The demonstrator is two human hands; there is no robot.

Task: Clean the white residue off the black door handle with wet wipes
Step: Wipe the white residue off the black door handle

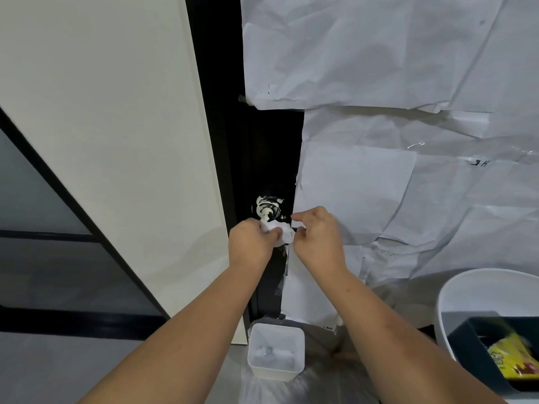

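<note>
I take the black door handle point(269, 209) as my mark: it sits on the dark strip of door between the pale wall panel to its left and the white paper sheets point(379, 176) taped over the door to its right, and it is smeared with cream-white residue point(264, 208). Just below the handle I hold a bunched wet wipe point(281, 233) between both hands. My left hand point(252, 244) curls round the wad, and my right hand point(316, 234) pinches its other end with thumb and fingertips, probably to fold it so a fresh face meets the smear. The paper likely shields the door from mess. Far below the handle, on the floor, stands a small white tub point(275, 352), handy for used wipes, I judge. Below and right of the handle a white bin point(466, 290) holds a dark box with a yellow packet.
</note>
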